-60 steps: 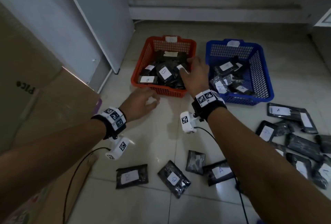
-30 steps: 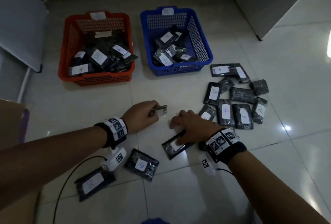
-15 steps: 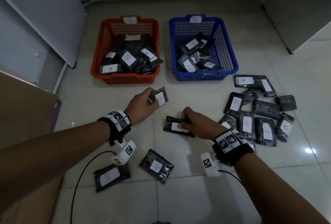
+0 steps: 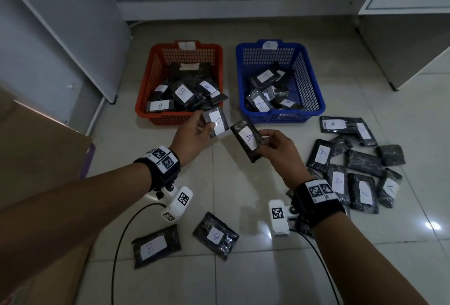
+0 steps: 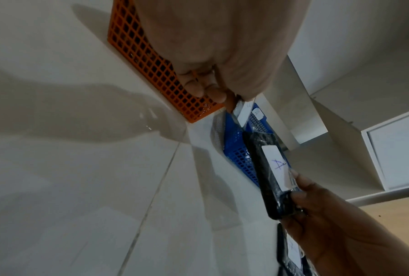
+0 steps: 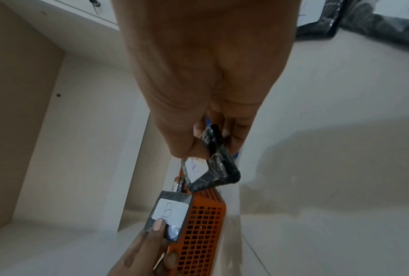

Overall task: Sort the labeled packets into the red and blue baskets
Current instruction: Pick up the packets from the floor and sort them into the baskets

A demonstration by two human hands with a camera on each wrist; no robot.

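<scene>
Above the tiled floor (image 4: pixel 243 195), in front of both baskets: left hand (image 4: pixel 192 137) raised, fingers (image 4: pixel 194 118) curled narrow round the B packet (image 4: pixel 216 124), thumb pressed on the white label, packet held just before the near wall of the red basket (image 4: pixel 146 100). Same grip seen from the right wrist view, thumb on the label's lower edge of the B packet (image 6: pixel 169 214), red basket (image 6: pixel 203 233) right behind. Right hand (image 4: pixel 280 151) raised beside, fingers (image 4: pixel 267 134) pinching the A packet (image 4: pixel 248 140) by its right edge, label face up, packet tilted, short of the blue basket (image 4: pixel 314 90). From the left wrist view, A packet (image 5: pixel 272 173) gripped at its lower end by the right hand (image 5: pixel 335 233), fingertips on the label edge; blue basket (image 5: pixel 236 151) behind. Packets apart, not touching each other. Red basket loaded with B-labelled packets, blue basket with A-labelled ones. Loose pile of packets (image 4: pixel 353 163) on the floor right of the right hand, mostly A labels. Two more loose packets (image 4: pixel 216 235) on the floor near the left wrist, one marked B, the other's letter unclear.
</scene>
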